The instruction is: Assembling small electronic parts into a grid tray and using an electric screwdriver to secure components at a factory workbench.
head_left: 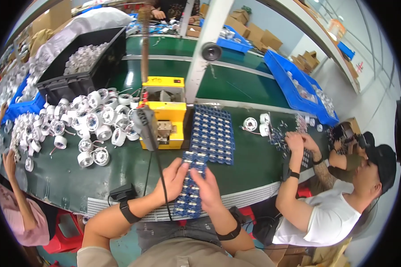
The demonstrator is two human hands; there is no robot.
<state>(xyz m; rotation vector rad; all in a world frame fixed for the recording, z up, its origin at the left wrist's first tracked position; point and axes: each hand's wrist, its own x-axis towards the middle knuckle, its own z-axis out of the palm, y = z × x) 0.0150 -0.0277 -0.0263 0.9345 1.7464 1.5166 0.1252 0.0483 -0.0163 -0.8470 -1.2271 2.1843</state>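
Note:
Between my two hands is a blue circuit board panel (189,200), a long strip of small boards with pale components, held over the bench's near edge. My left hand (173,178) grips its left side with the thumb on top. On the right side, my right hand (207,189) closes round the edge, thumb also on the face. Just beyond lies a larger stack of blue circuit board panels (212,133) on the green bench. Left of that stack stands a yellow machine (167,107), with a dark grey hand tool (145,127) hanging in front on a cable.
White round motor-like parts (93,118) are heaped at the left, beside a black crate (82,66) of small white pieces. A metal post (205,49) rises behind the machine. Blue bins (294,89) stand far right. Co-workers sit on both sides; one (316,200) handles small parts.

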